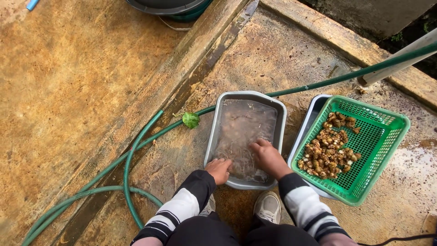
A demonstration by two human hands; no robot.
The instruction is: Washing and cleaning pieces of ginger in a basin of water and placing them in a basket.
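Hands: both reached down into a grey tub (214, 136) of cloudy water; the left hand (219, 169) rested at the near rim with fingers curled loosely, the right hand (268, 157) lay lower in the water, fingers spread and partly under the surface. Whether either held anything below the water I cannot tell.
Tub: stood on the wet concrete floor (273, 59) just ahead of the person's shoes (267, 206), likely so both arms could reach in while crouching.
Contents: pale lumps showed dimly through the water, too blurred to name.
Basket: a green plastic basket (387, 136) sat tilted on a second grey tray (312, 116) just right of the tub, holding a heap of small brown and yellowish pieces (328, 152); the tilt and mesh would seemingly let water drain off.
Hose: a green hose (132, 155) looped across the floor and ran behind the tub.
Leaf: one green leaf (191, 120) lay by the hose.
Labels: none visible.
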